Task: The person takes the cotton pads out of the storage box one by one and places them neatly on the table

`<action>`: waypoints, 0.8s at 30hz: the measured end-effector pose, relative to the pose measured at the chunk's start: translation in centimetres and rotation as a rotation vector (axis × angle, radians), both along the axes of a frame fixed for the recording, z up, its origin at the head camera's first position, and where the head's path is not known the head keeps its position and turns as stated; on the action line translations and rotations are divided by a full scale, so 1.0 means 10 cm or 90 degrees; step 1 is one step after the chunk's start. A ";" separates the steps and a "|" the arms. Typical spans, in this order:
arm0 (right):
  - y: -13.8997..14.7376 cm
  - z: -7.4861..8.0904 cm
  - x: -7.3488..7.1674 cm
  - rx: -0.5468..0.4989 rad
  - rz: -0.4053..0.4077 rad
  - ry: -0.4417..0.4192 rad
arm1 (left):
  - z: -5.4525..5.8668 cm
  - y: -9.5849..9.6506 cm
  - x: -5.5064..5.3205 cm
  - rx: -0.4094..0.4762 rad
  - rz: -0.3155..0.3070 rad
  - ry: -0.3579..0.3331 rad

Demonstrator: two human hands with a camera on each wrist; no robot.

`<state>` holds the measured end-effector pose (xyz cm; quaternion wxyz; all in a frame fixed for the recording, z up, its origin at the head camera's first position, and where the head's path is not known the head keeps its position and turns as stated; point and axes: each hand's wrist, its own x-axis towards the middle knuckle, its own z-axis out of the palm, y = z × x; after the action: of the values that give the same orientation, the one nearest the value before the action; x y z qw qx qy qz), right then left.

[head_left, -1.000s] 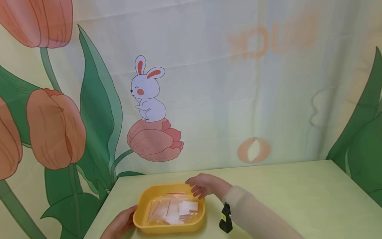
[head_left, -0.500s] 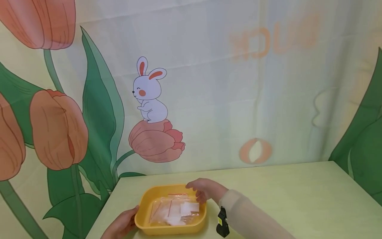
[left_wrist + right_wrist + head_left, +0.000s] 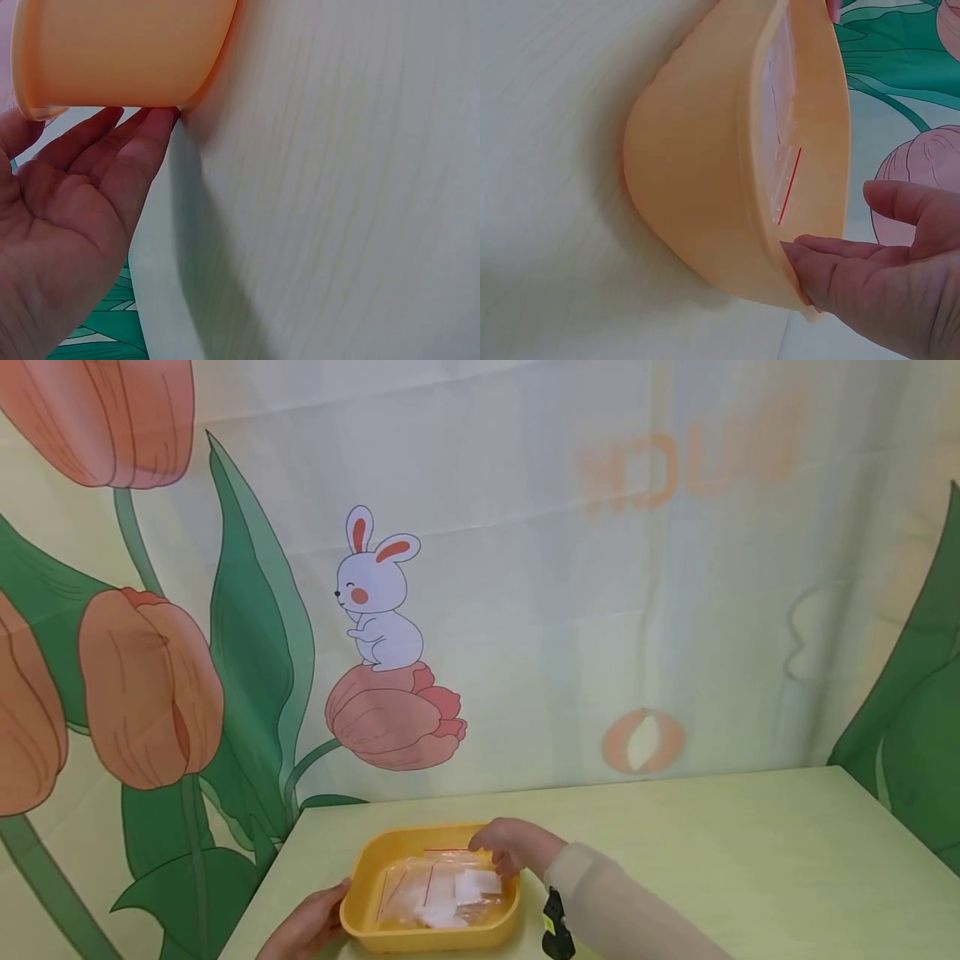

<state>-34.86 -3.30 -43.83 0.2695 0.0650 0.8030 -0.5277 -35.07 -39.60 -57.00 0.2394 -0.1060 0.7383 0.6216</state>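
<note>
Right hand (image 3: 517,844) has dipped — partly blocking the tray (image 3: 431,940) — near plastic bags (image 3: 408,893).

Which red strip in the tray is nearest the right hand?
The red strip farthest back in the yellow tray; the two slanted strips lie farther left.

Table (image 3: 712,860) (pale green), yellow tray (image 3: 435,941) atop

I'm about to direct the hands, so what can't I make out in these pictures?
- Head view: how many clear bags there are; they overlap.
- Head view: the far right corner of the yellow tray, covered by the right hand.
- Left wrist view: the tray's inside, hidden by its wall; the rest is cut off by the top edge.
- Right wrist view: most of the bags, hidden behind the tray's wall.
</note>
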 end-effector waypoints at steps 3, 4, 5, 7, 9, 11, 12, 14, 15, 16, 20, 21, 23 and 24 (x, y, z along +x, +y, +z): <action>-0.04 -0.02 0.00 0.013 0.000 0.010 | 0.21 0.14 0.17 -0.017 0.004 0.014; -0.05 -0.03 0.01 0.017 0.000 0.015 | 0.30 0.21 0.23 -0.025 0.007 0.018; -0.06 -0.04 0.01 0.023 -0.002 0.020 | 0.40 0.28 0.30 -0.037 0.009 0.021; -0.09 -0.05 0.01 0.035 -0.003 0.032 | 0.57 0.38 0.40 -0.044 0.007 0.015; -0.11 -0.06 0.01 0.033 -0.007 0.035 | 0.68 0.44 0.47 -0.047 0.007 0.019; -0.12 -0.07 0.02 0.029 -0.012 0.039 | 0.75 0.48 0.51 -0.048 0.008 0.027; -0.13 -0.08 0.02 0.031 -0.006 0.044 | 0.77 0.49 0.53 -0.047 0.008 0.031; -0.14 -0.10 0.03 0.051 0.017 0.065 | 0.79 0.52 0.55 -0.060 0.011 0.057; -0.15 -0.11 0.05 0.069 0.035 0.081 | 0.79 0.53 0.56 -0.061 0.013 0.061; -0.16 -0.12 0.06 0.091 0.055 0.097 | 0.79 0.53 0.57 -0.064 0.016 0.065; -0.20 -0.17 0.12 0.173 0.127 0.150 | 0.76 0.54 0.57 -0.073 0.038 0.065; -0.20 -0.18 0.14 0.178 0.133 0.154 | 0.75 0.54 0.57 -0.074 0.043 0.064; -0.21 -0.20 0.15 0.172 0.137 0.158 | 0.74 0.54 0.58 -0.075 0.049 0.062; -0.22 -0.20 0.16 0.160 0.135 0.157 | 0.74 0.53 0.58 -0.073 0.044 0.063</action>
<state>-33.26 -5.46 -45.81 0.2127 -0.0522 0.8917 -0.3961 -29.27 -34.27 -49.62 0.1742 -0.1142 0.7794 0.5908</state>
